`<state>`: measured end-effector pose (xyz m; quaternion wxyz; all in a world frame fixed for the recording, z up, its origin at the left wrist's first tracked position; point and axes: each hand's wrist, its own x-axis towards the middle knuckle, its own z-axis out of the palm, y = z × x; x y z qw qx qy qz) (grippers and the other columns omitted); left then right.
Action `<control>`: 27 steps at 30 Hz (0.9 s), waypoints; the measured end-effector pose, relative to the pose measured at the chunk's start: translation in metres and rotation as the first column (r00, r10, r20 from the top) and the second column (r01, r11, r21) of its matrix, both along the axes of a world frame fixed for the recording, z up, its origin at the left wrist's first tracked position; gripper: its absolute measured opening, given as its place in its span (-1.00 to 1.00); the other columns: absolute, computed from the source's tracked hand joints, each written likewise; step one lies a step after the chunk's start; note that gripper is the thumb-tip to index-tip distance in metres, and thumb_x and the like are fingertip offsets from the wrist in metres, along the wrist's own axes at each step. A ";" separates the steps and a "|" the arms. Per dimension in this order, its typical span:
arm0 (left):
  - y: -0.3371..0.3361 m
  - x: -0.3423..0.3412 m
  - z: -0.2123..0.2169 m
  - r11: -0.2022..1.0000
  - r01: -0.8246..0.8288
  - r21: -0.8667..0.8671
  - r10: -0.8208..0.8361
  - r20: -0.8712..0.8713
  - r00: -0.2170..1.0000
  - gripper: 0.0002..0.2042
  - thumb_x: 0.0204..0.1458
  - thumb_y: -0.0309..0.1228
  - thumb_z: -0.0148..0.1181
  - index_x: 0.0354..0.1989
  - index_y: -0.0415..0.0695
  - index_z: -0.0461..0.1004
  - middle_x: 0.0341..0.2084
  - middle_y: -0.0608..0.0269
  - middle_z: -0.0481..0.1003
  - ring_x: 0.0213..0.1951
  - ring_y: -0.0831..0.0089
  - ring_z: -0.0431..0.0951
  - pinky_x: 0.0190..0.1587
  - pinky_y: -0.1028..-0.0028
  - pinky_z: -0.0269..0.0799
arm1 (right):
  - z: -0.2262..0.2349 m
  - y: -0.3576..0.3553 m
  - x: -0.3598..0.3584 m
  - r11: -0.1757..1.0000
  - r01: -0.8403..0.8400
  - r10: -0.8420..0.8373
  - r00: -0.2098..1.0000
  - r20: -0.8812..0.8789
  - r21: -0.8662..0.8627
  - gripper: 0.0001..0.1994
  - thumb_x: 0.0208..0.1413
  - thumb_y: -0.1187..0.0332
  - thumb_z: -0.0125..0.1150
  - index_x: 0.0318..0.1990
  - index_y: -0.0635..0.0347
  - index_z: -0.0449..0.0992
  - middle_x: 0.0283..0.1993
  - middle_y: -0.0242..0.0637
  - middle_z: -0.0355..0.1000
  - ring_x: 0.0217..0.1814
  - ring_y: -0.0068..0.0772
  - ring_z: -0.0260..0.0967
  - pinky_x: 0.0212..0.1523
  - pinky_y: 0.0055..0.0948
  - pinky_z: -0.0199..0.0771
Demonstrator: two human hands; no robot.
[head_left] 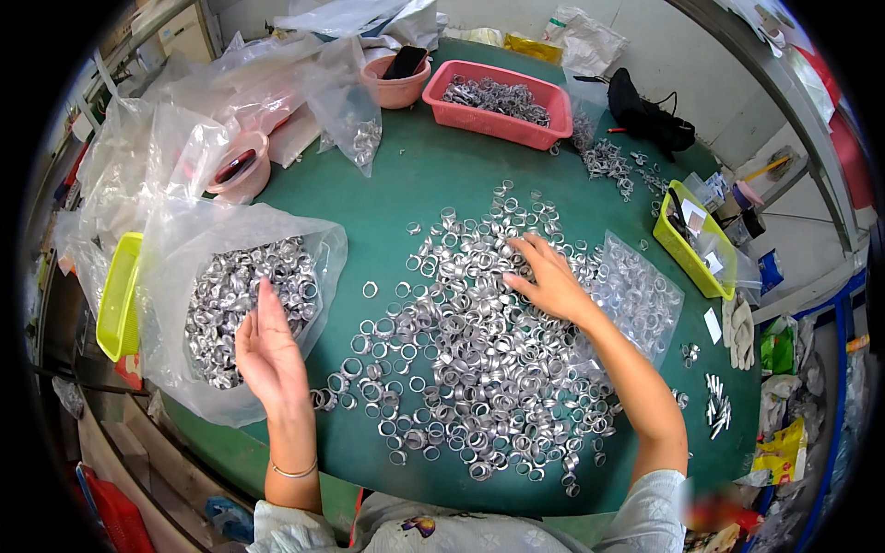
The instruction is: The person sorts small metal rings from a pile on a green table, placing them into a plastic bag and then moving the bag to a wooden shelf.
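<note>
Pale patterned clothing (461, 533) lies nearest the camera along the lower edge, the forearms reaching from it over a green table (392, 189). Loose metal rings (489, 346) form a broad heap at the centre, directly before the body, a position that presumably keeps them within reach of both arms. The right hand (551, 284) rests on the heap's upper part, open, fingers spread; the spread probably lets it cover many rings at once rather than pinch one. The left hand (274, 355) is also open, palm turned up, with nothing visible in it; it stands over the near edge of a clear plastic bag (330, 247) whose film lies splayed around a second mass of rings, likely confining them. A flatter clear pouch (650, 300) of rings lies at the heap's right. Beyond, a pink tray (484, 126) holds small metal pieces, its raised walls apparently preventing scatter.
</note>
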<state>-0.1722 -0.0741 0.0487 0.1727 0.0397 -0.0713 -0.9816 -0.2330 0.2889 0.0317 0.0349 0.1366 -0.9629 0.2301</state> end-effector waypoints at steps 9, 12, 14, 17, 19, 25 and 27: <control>0.065 0.007 0.004 0.790 0.372 -0.487 -0.246 0.304 0.920 -0.62 0.04 -0.55 -0.04 0.07 -0.33 0.18 -0.21 0.03 0.41 -0.27 0.37 0.49 -0.16 0.43 0.46 | 0.004 0.006 -0.026 0.988 0.033 -0.070 0.969 -0.239 -0.154 -0.87 -0.09 0.48 0.13 -0.33 0.23 0.51 -0.32 -0.18 0.40 -0.15 -0.14 0.28 -0.08 -0.25 0.25; 0.092 0.007 0.003 0.682 0.555 -0.476 -0.439 0.341 0.831 -0.74 0.05 -0.55 -0.04 -0.06 -0.32 0.31 -0.33 0.13 0.46 -0.36 0.40 0.51 -0.22 0.46 0.46 | -0.014 -0.001 -0.048 0.999 -0.051 0.054 0.940 -0.337 0.019 -0.87 -0.09 0.50 0.11 -0.33 0.20 0.51 -0.31 -0.20 0.40 -0.15 -0.14 0.28 -0.11 -0.24 0.26; 0.102 0.007 0.003 0.668 0.592 -0.452 -0.482 0.344 0.806 -0.79 0.05 -0.58 -0.05 -0.12 -0.28 0.32 -0.36 0.17 0.45 -0.36 0.46 0.48 -0.29 0.52 0.47 | -0.010 -0.005 -0.056 0.994 -0.067 0.086 0.962 -0.259 0.081 -0.86 -0.09 0.52 0.10 -0.32 0.19 0.50 -0.26 -0.22 0.39 -0.13 -0.15 0.28 -0.09 -0.25 0.24; 0.108 0.009 0.002 0.653 0.633 -0.415 -0.534 0.341 0.774 -0.83 0.06 -0.57 -0.05 -0.17 -0.26 0.34 -0.38 0.20 0.45 -0.38 0.48 0.47 -0.30 0.53 0.46 | 0.010 -0.001 -0.056 0.996 -0.058 0.063 0.995 -0.079 0.061 -0.86 -0.08 0.53 0.12 -0.31 0.16 0.48 -0.12 -0.29 0.35 -0.05 -0.18 0.25 -0.05 -0.22 0.22; 0.106 0.010 -0.004 0.647 0.644 -0.408 -0.549 0.336 0.765 -0.83 0.06 -0.56 -0.05 -0.16 -0.26 0.35 -0.39 0.20 0.45 -0.38 0.48 0.47 -0.30 0.53 0.46 | 0.011 -0.001 -0.049 0.994 -0.098 0.106 0.980 -0.166 0.054 -0.87 -0.09 0.52 0.13 -0.33 0.15 0.48 -0.13 -0.33 0.35 -0.06 -0.20 0.26 -0.07 -0.21 0.20; 0.108 0.011 -0.012 0.600 0.689 -0.407 -0.590 0.356 0.725 -0.82 0.08 -0.55 -0.08 -0.15 -0.27 0.35 -0.37 0.21 0.46 -0.34 0.46 0.49 -0.24 0.48 0.45 | 0.001 -0.002 -0.056 0.961 -0.138 0.179 0.971 -0.161 0.239 -0.90 -0.10 0.51 0.15 -0.36 0.18 0.47 -0.14 -0.33 0.35 -0.06 -0.25 0.25 -0.02 -0.23 0.15; 0.106 0.012 -0.012 0.573 0.706 -0.416 -0.616 0.349 0.706 -0.81 0.09 -0.54 -0.08 -0.13 -0.27 0.34 -0.35 0.19 0.46 -0.32 0.45 0.49 -0.21 0.47 0.44 | 0.011 -0.006 -0.054 0.968 -0.093 0.139 0.972 -0.188 0.232 -0.90 -0.11 0.52 0.16 -0.37 0.23 0.45 -0.15 -0.27 0.35 -0.05 -0.24 0.26 0.00 -0.25 0.19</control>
